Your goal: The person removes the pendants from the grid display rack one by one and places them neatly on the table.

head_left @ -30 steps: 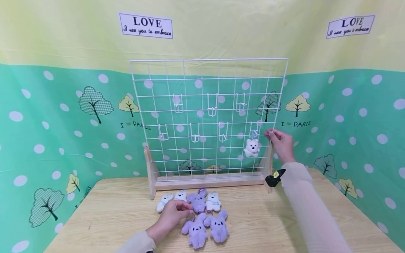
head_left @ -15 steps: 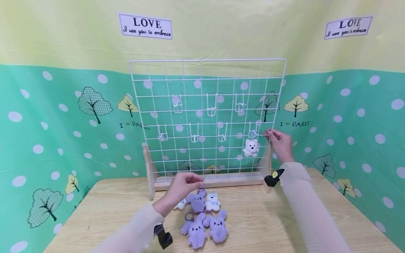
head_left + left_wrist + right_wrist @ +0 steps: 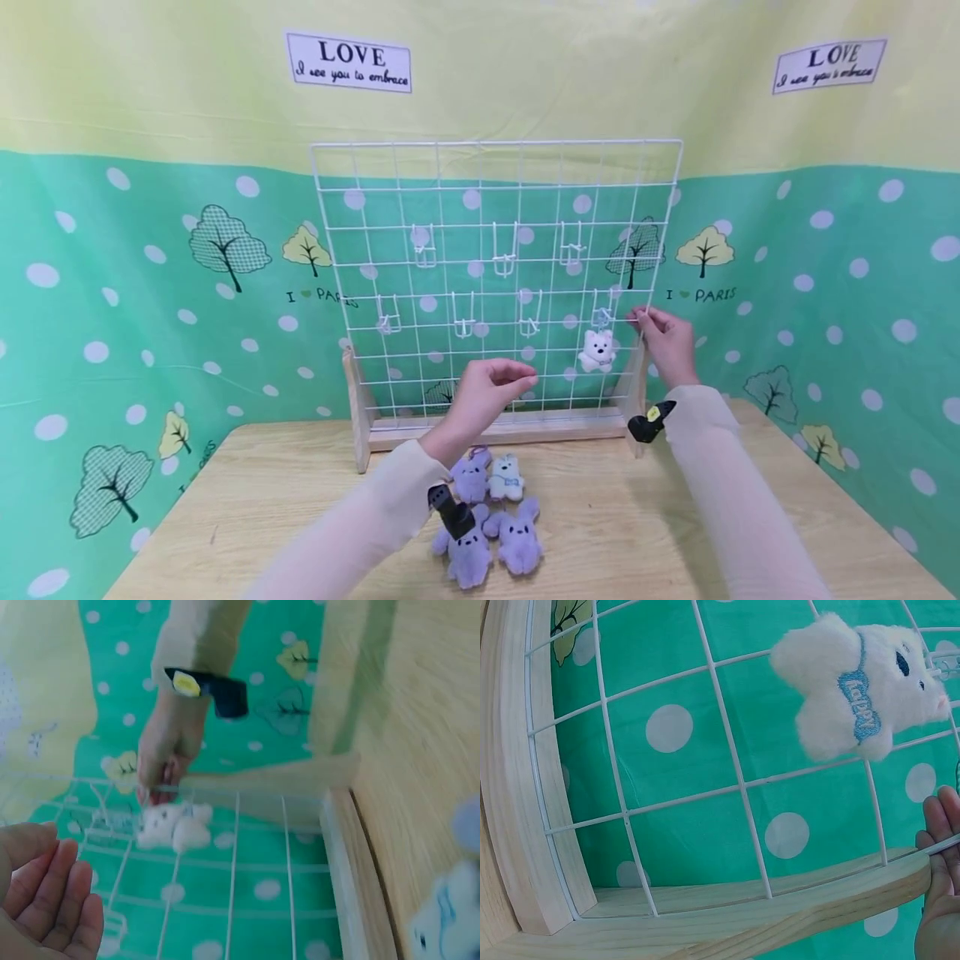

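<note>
A white wire grid (image 3: 480, 143) stands upright in a wooden base (image 3: 498, 432). My right hand (image 3: 670, 340) grips the grid's right edge, just above the wooden side post. Near that hand, a white plush dog keychain (image 3: 597, 351) hangs from a wire hook (image 3: 602, 308); blue lettering marks its front in the right wrist view. In front of the grid's lower middle hovers my left hand (image 3: 491, 396), thumb and fingers loosely bent and nothing visible between them. Purple plush keychains (image 3: 519, 537) and a white plush dog (image 3: 506, 479) lie on the table below.
Several other wire hooks (image 3: 463, 317) sit on the grid in two rows, with no plush on them. The wooden table (image 3: 247, 508) spreads around the base. A green and yellow patterned cloth (image 3: 825, 233) hangs behind. My left sleeve (image 3: 360, 525) covers part of the table.
My left hand has risen from beside the plush keychains, up and right to the grid's front. Its arm now covers the white plush dogs at the left. My right hand stays put.
</note>
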The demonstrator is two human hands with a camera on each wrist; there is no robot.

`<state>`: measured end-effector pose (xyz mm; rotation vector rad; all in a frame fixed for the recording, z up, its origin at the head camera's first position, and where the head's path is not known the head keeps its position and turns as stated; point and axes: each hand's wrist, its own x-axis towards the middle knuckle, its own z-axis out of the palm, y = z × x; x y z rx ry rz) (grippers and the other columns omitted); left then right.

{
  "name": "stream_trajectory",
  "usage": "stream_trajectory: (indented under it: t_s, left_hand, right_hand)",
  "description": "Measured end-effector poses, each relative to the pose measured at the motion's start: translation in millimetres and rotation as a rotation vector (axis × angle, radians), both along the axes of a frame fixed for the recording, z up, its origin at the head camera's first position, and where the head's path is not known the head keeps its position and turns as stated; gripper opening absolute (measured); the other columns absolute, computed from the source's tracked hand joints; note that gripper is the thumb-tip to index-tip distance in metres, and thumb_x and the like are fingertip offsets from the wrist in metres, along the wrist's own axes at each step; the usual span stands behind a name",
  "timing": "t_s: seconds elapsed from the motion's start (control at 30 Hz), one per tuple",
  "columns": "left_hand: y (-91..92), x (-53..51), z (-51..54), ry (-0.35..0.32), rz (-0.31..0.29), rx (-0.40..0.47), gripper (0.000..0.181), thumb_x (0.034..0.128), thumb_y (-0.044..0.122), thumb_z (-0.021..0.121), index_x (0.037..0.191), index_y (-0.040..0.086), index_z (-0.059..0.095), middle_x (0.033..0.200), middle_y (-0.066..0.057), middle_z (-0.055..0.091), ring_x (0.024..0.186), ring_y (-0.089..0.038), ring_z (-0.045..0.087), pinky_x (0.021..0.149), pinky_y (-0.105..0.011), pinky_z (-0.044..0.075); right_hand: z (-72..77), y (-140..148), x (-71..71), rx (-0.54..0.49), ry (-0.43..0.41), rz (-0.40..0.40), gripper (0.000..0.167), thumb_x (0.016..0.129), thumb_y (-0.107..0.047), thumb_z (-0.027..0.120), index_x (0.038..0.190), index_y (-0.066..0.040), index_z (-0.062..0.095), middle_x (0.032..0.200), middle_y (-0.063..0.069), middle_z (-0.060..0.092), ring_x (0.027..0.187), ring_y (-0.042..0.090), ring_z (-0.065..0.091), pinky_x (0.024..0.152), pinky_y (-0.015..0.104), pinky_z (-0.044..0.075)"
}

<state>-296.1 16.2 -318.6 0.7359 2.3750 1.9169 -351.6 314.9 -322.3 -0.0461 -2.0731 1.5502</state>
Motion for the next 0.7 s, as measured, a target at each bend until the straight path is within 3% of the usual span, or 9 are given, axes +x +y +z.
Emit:
stream_trajectory:
  t_s: [0.2,0.3,0.57,0.7]
  left_hand:
    - [30.8,2.7,-0.4,-0.029,-0.002,0.095,0.015,0.0862,0.018,0.069,0.100,0.012,0.072,0.095,0.000,0.071,0.090,-0.016,0.064,0.077,-0.028,0.052]
    - [50.7,0.6,-3.0,-0.036,0.029,0.137,0.016,0.0854,0.017,0.070,0.100,0.011,0.072,0.094,0.001,0.071,0.087,-0.010,0.063,0.077,-0.025,0.052]
    - [101.6,-16.7,-13.4,-0.013,0.140,0.265,0.018,0.0861,0.019,0.069,0.101,0.009,0.072,0.092,0.004,0.070,0.084,-0.007,0.061,0.074,-0.024,0.052]
    - [116.5,-25.3,-10.5,-0.030,0.185,0.318,0.016,0.0867,0.018,0.069,0.101,0.012,0.072,0.091,0.007,0.069,0.085,-0.008,0.061,0.075,-0.025,0.053]
  right_hand:
    - [-0.5,1.2,-1.0,-0.002,0.033,0.008,0.040,0.097,-0.027,0.052,0.125,0.001,0.057,0.117,0.012,0.065,0.107,0.017,0.063,0.089,0.021,0.047]
    - [-0.5,1.9,-1.1,-0.005,0.025,0.000,0.039,0.097,-0.027,0.052,0.125,0.000,0.057,0.116,0.010,0.066,0.107,0.018,0.063,0.088,0.021,0.048]
    - [0.8,1.2,0.0,0.001,0.014,-0.007,0.039,0.097,-0.028,0.052,0.125,-0.002,0.057,0.118,0.012,0.064,0.107,0.016,0.063,0.090,0.023,0.047]
    - [1.3,0.5,-0.2,0.001,0.004,-0.003,0.038,0.097,-0.029,0.052,0.125,-0.004,0.057,0.118,0.011,0.065,0.106,0.013,0.063,0.091,0.024,0.047]
